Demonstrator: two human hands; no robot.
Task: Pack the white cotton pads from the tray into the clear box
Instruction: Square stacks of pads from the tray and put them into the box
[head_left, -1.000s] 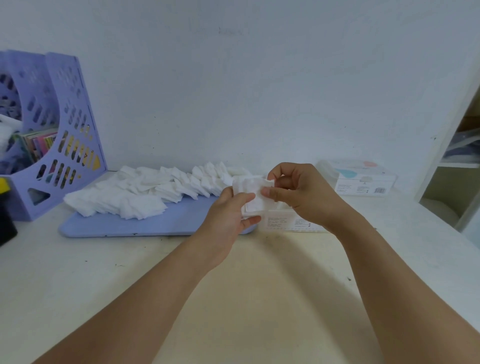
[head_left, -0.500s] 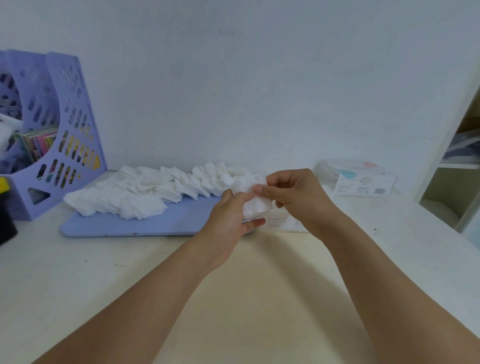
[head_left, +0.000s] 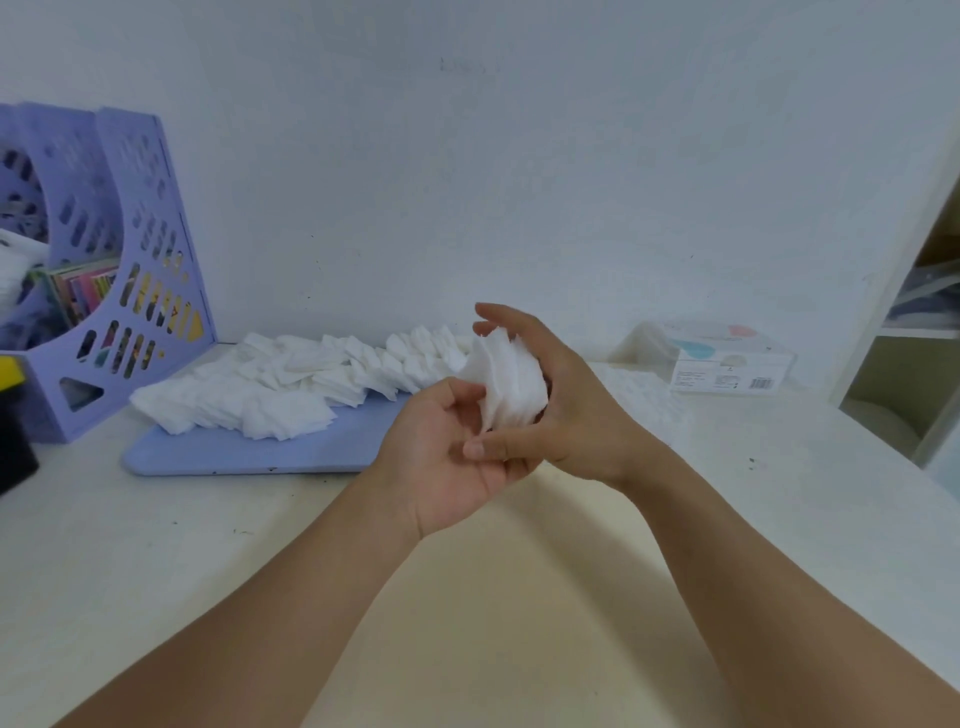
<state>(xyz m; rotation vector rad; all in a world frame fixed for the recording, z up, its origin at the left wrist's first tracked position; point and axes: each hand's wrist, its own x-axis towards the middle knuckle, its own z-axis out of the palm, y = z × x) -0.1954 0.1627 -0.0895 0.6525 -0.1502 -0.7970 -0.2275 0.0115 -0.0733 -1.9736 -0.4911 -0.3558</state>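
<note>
While both forearms are reaching in over the pale table (head_left: 156, 597), a small stack of white cotton pads (head_left: 511, 379) is being held up above it between the two hands. The left hand (head_left: 447, 462) is being kept palm up beneath the stack, its fingers curled loosely, with the thumb lying near the pads' lower edge. The right hand (head_left: 558, 405) is being wrapped around the stack from behind, thumb clamped at the bottom and fingers arched over the top. Further back, many more pads (head_left: 280, 384) are being left in overlapping rows on the flat lilac tray (head_left: 249, 452). To the right, a clear box (head_left: 727, 358) is sitting near the wall, well apart from the hands. At far left, a lilac file rack (head_left: 130, 270) is standing upright.
</note>
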